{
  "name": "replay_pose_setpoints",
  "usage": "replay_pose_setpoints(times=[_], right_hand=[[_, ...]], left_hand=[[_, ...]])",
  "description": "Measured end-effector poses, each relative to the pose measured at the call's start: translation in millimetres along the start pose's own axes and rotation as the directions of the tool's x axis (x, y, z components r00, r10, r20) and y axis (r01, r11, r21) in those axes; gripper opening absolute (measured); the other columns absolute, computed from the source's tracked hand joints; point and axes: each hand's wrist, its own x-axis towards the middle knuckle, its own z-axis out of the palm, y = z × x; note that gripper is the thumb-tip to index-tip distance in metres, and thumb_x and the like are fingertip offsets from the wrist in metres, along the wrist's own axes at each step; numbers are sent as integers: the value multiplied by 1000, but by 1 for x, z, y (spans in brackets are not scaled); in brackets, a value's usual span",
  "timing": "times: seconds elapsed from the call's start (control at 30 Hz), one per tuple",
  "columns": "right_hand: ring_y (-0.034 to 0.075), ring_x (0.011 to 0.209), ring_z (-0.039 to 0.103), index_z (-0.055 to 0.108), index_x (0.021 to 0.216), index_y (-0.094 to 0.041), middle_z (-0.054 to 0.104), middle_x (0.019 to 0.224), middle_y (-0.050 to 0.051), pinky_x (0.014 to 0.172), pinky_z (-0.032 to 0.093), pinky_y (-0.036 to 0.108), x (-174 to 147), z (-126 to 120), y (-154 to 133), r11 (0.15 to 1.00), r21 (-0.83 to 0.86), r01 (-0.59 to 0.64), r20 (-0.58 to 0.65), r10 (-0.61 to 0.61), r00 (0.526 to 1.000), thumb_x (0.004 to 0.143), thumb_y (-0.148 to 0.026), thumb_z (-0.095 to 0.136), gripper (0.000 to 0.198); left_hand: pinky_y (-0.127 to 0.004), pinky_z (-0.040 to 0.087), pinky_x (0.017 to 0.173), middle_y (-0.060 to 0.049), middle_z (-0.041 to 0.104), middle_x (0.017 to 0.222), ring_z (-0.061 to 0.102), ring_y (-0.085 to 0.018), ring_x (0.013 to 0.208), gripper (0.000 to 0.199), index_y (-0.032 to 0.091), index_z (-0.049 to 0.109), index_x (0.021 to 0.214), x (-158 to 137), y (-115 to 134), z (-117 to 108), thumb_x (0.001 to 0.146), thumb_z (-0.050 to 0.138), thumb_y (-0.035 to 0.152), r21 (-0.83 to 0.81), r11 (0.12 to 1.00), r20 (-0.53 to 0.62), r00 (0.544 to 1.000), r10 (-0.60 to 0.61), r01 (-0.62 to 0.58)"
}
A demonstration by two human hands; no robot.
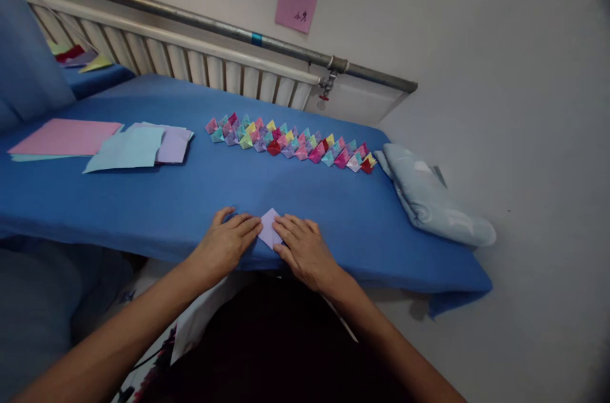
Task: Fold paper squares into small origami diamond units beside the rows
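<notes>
- Two bare hands: the left hand (227,243) lies flattened, fingers loosely extended and close together, tips on the paper's left edge; the right hand (309,253) is spread, fingertips on its right side, thumb apart near the lower edge. Neither is closed into a grip.
- One lavender paper (269,229), smooth, folded to a diamond-like shape, between both hands' fingertips.
- Dozens of small folded paper pieces (301,153), pointed and faceted, many-coloured, in staggered rows beyond the fingers; overlap prevents an exact count.
- Two groups of flat sheets beyond and left of the left fingers: one pink sheet (67,136) on top; one pale blue sheet (126,149) over lavender ones.
- One folded cloth (429,199), soft and thick, right of the right fingers.
- One blue cover (362,225), lightly wrinkled fabric, beneath the fingers.
</notes>
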Motion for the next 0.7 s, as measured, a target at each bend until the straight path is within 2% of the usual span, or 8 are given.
replay_pose_setpoints(times=[0.17,0.27,0.37,0.7], right_hand=[[26,127,41,57,125,-25,58,132,3,101,29,45,2,-2,2,999,25,-25,-70,27,997,96,-32,43,34],[27,124,43,61,120,-25,62,126,3,100,28,45,6,-5,1,1000,20,-13,-91,15,996,94,-31,46,30],[28,123,43,63,116,-23,64,122,4,98,26,46,11,-10,-2,1000,4,-2,-85,2,996,92,-29,51,27],[27,119,45,63,112,-27,67,113,5,97,23,45,15,-17,-5,999,-10,33,-64,-33,997,86,-28,55,27]], left_hand=[[-44,31,98,-7,65,117,55,-25,112,39,19,59,114,2,4,-5,86,37,1,0,999,-24,999,-36,36],[-42,34,96,-8,66,110,59,-21,100,36,19,60,110,8,6,-6,86,38,2,-50,999,-12,1000,5,-6],[-44,34,95,-7,68,105,61,-20,93,33,20,61,105,10,4,-8,88,38,4,-70,997,-3,1000,14,-14],[-45,31,95,-4,70,104,61,-21,96,23,22,63,103,7,-2,-12,87,48,15,-170,982,-28,996,-83,77]])
